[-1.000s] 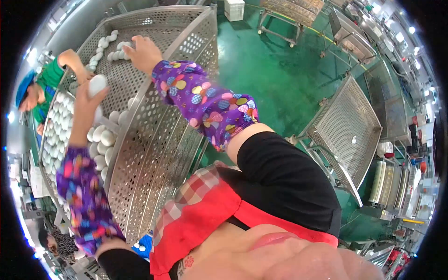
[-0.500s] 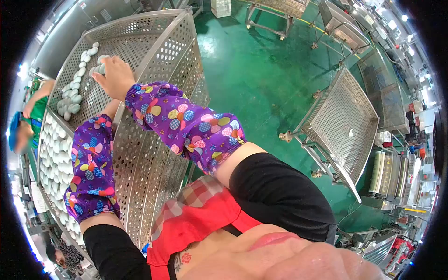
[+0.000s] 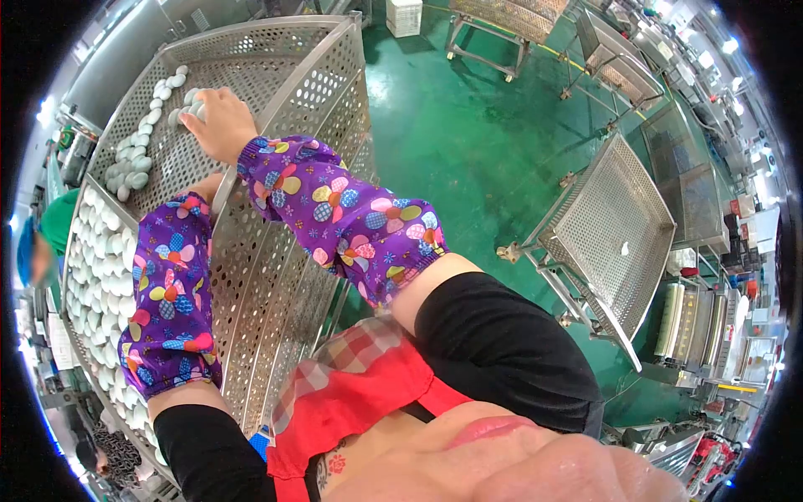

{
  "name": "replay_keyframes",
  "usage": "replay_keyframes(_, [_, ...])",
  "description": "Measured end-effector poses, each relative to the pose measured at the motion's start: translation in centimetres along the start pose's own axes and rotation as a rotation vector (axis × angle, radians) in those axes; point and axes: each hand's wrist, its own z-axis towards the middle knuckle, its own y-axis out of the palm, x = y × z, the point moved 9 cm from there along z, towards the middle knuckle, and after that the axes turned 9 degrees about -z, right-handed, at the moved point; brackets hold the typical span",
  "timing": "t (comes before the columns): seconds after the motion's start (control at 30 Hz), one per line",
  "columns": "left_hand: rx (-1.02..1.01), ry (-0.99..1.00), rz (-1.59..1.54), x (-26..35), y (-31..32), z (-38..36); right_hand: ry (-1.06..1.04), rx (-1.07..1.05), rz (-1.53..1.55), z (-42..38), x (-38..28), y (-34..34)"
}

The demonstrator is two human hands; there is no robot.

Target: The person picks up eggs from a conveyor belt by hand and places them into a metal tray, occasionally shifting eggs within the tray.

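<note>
My right hand (image 3: pixel 222 124) is over the perforated metal bin (image 3: pixel 309 84), its fingers curled around a small cluster of pale eggs (image 3: pixel 186 109). My left hand (image 3: pixel 205 187) reaches over the bin's near wall, lower down. Its fingers are hidden by the wall and the purple sleeve, so their grip does not show. On the bin's floor, a crooked line of pale eggs (image 3: pixel 144 130) runs along the far side and bunches at its lower end. Many more eggs (image 3: pixel 100 276) fill the neighbouring compartment beside my left sleeve.
A co-worker in a blue cap (image 3: pixel 29 251) stands beyond the egg-filled compartment. To the right, a wheeled perforated cart (image 3: pixel 602 217) stands on the green floor (image 3: pixel 452 151). Farther off are more metal carts (image 3: pixel 510 17) and a white crate (image 3: pixel 404 17).
The view has shifted slightly, so the bin sits a little farther right. My right hand stays around the cluster of eggs. The co-worker's arm has dropped away from the bin's edge.
</note>
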Motion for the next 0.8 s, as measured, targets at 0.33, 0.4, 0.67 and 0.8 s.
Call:
replay_keyframes(0.33, [-0.032,0.002,0.054,0.1,0.6,-2.8,-0.151,-1.078,-0.639,-3.7,1.9,11.7])
replay_keyframes(0.4, [-0.037,-0.006,0.071,-0.4,0.7,-3.9,-0.192,-1.147,-0.719,-4.5,2.5,12.5])
replay_keyframes(0.67, [-0.09,-0.111,0.174,-3.8,1.8,-13.0,-0.247,-1.232,-0.878,-4.6,4.6,15.0])
replay_keyframes(0.8, [-0.066,-0.158,0.187,-3.0,0.7,-16.0,-0.275,-1.26,-0.897,-5.3,4.2,15.4])
